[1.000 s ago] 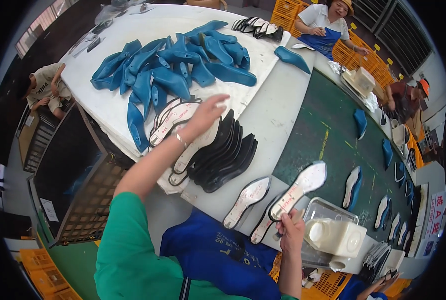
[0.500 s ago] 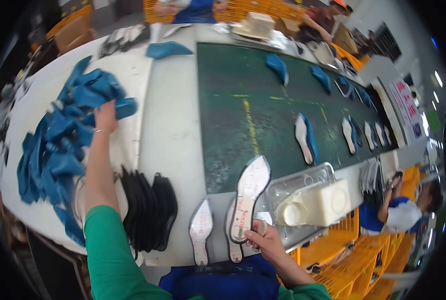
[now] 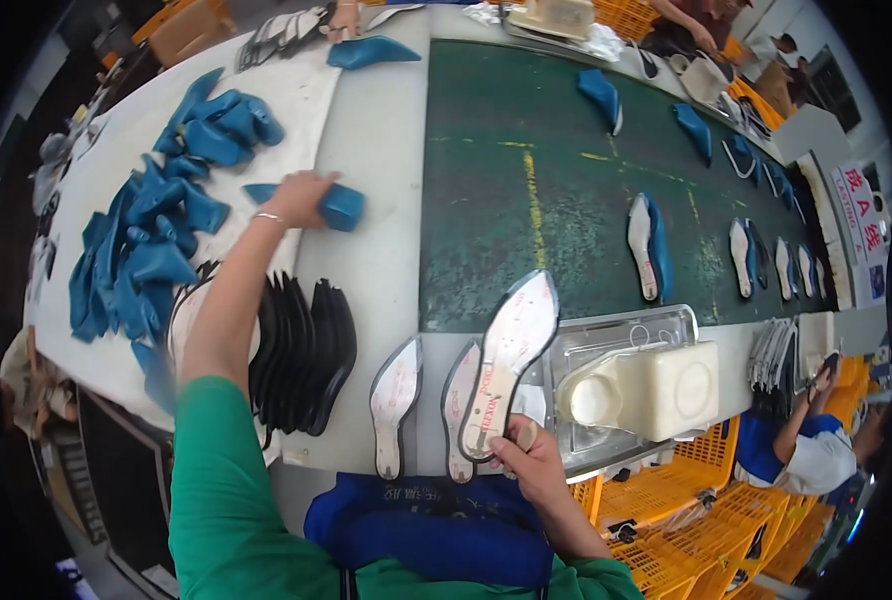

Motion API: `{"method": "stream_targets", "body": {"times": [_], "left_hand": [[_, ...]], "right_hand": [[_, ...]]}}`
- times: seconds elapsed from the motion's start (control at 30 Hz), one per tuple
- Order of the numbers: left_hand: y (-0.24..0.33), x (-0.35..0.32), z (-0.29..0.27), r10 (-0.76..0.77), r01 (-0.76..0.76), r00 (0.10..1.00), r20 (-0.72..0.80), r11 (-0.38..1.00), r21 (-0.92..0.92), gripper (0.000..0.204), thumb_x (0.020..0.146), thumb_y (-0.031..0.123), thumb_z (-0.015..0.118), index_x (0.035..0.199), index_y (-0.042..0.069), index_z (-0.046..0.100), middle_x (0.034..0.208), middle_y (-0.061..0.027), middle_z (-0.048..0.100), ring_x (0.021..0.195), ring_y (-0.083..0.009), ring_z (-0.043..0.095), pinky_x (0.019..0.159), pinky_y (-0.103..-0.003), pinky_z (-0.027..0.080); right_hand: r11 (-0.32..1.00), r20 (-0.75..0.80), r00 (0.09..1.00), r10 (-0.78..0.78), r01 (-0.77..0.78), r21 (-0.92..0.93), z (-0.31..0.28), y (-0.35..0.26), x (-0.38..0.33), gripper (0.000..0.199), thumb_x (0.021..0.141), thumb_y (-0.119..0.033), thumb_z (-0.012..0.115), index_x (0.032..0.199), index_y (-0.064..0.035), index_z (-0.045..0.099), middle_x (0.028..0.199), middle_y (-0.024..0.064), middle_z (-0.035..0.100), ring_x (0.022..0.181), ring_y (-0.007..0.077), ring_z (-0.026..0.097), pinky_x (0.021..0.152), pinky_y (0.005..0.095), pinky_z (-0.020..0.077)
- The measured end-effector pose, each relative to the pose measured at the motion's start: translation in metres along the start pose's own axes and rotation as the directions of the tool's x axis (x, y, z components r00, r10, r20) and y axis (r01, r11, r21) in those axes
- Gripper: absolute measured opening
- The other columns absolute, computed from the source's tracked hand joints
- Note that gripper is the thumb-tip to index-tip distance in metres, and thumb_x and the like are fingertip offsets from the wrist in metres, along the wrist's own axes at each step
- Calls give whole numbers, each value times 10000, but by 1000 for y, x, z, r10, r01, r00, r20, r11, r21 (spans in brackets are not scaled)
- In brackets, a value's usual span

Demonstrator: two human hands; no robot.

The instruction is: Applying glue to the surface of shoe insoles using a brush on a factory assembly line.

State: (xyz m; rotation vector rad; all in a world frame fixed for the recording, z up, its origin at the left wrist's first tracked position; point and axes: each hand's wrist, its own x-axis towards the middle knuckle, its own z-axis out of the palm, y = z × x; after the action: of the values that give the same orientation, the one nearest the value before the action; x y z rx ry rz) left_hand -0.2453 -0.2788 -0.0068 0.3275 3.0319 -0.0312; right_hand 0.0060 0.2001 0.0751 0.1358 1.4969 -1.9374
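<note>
My left hand (image 3: 304, 197) is closed over a blue shoe last (image 3: 346, 208), which it holds above the white table to the right of a pile of blue lasts (image 3: 161, 262). In my right hand (image 3: 533, 465) is a pointed insole (image 3: 518, 345), white-faced with a dark edge, gripped at its heel end. A short pale handle (image 3: 526, 437) also sticks out of that hand; its other end is hidden. Two similar insoles, a left one (image 3: 396, 395) and a right one (image 3: 456, 410) partly covered by the held one, lie before me. Black soles (image 3: 306, 350) stand in a row beneath my left forearm.
A green conveyor belt (image 3: 476, 220) carries blue lasts and white insoles. Right of my right hand, a metal tray (image 3: 621, 325) bears a cream plastic container (image 3: 671, 390). Orange crates (image 3: 686, 480) stand at lower right. A co-worker's hand (image 3: 345, 20) reaches toward a far blue last (image 3: 374, 53).
My left hand has moved right, away from the pile, with a blue last in it. My right hand keeps the insole. A co-worker's hand has appeared by the far last. The view has shifted.
</note>
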Motion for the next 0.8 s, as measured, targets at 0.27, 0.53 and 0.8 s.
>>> {"method": "stream_targets", "body": {"times": [0.27,0.53,0.8], "left_hand": [[178,33,-6,449,-446,893,41,866,226,617,725,237,726,1312,274,537,1218,-110,566,1272,-312,459,1084,-592,262],[225,38,29,486,-494,868,100,830,258,548,855,104,557,1380,243,485,1535,-93,324,1438,-298,259,1133,-581,195],[228,12,82,-212,46,973,-87,553,-832,791,870,114,591,1492,-56,133,1546,-289,168,1450,-357,188,1173,-356,188]], "right_hand": [[999,-89,996,-25,23,-25,-18,5,-13,206,920,-105,608,1095,1,591,846,26,644,674,67,573,527,174,399],[996,-122,989,-81,84,21,-21,3,-25,170,912,-104,605,1040,8,607,784,13,622,595,47,526,538,171,392],[992,-77,990,-117,113,-57,-29,4,-13,129,915,-137,615,982,-27,624,741,-23,587,581,27,488,506,165,344]]}}
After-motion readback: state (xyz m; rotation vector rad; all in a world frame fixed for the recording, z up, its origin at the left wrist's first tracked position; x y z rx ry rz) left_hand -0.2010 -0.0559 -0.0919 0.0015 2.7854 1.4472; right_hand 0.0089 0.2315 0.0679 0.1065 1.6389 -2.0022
